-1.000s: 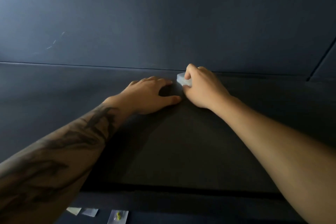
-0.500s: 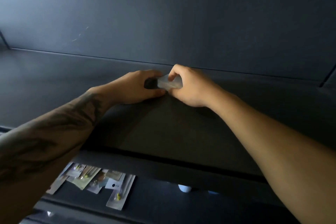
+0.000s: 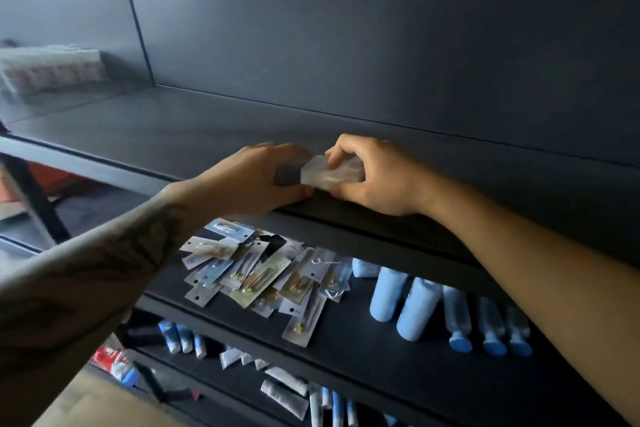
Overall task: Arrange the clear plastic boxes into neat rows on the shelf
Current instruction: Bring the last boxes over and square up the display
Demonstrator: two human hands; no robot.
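Note:
A small clear plastic box (image 3: 322,174) sits tilted at the front edge of the dark top shelf (image 3: 194,135). My right hand (image 3: 377,180) grips it from the right, with fingers curled over its top and the thumb below. My left hand (image 3: 263,180) curls round its left end, thumb along the shelf edge. Far left on the same shelf stands a blurred row of clear boxes (image 3: 52,68).
The shelf below holds a heap of small blister packs (image 3: 263,274) and several pale blue tubes (image 3: 426,308). Lower shelves carry more tubes (image 3: 187,340) and white sachets (image 3: 284,392). A dark back panel (image 3: 381,45) rises behind the top shelf.
Both hands drew the clear box from deep on the shelf toward its front edge, and my left hand closed onto it. The view dropped, showing the lower shelves.

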